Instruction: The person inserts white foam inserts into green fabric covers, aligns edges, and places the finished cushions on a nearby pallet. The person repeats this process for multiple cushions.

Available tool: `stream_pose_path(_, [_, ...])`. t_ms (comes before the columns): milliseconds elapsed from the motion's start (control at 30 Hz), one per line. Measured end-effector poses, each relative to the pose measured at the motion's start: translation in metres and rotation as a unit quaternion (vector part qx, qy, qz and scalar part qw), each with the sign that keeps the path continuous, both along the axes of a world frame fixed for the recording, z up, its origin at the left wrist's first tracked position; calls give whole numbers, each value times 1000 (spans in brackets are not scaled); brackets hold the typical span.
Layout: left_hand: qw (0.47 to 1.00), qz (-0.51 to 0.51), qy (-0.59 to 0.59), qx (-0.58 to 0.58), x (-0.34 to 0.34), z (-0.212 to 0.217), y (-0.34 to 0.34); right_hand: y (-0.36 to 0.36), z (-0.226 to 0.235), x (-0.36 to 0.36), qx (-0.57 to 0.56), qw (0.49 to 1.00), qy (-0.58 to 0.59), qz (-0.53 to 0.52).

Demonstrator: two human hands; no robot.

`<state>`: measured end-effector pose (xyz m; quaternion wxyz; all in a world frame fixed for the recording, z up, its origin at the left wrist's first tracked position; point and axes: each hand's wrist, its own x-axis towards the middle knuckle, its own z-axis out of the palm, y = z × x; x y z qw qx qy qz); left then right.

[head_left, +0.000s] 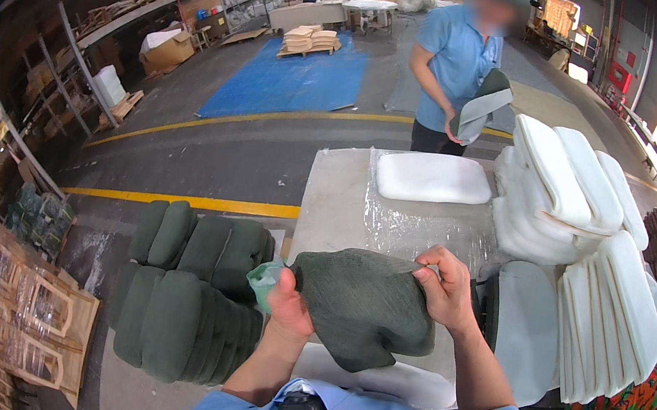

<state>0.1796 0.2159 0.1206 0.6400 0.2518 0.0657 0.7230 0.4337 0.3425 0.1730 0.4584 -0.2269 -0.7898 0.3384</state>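
Note:
A dark green fabric cushion cover (361, 305) hangs above the near part of the table, spread between my hands. My left hand (292, 306) has hold of its left end, the thumb pointing up and the other fingers mostly hidden. A piece of light green plastic film (263, 283) sticks out beside that thumb. At the upper right edge of the cover, my right hand (450, 289) pinches the cloth between thumb and fingers. Under the cover, along the table's near edge, lies a white foam pad (404, 385), partly hidden.
Stacked dark green cushions (189, 319) stand to my left. White pads pile up at the right (555, 185), (613, 309), beside grey-green covers (527, 322). Another white pad (434, 177) lies across the table (328, 205). Opposite, a co-worker (459, 65) holds a green-and-grey cover.

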Motion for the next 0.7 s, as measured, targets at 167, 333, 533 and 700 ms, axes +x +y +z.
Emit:
stream_pose_path(167, [996, -28, -60, -60, -12, -14, 9, -9, 0, -1, -8, 1000, 21, -12])
stream_pose_path(333, [996, 0, 27, -80, -10, -12, 4, -11, -8, 8, 10, 1000, 24, -18])
stream_pose_path(533, [882, 102, 458, -37, 18, 30, -3, -21, 12, 1, 29, 998, 29, -55])
stream_pose_path(700, [894, 82, 434, -72, 33, 18, -1, -18, 11, 3, 68, 997, -22, 13])
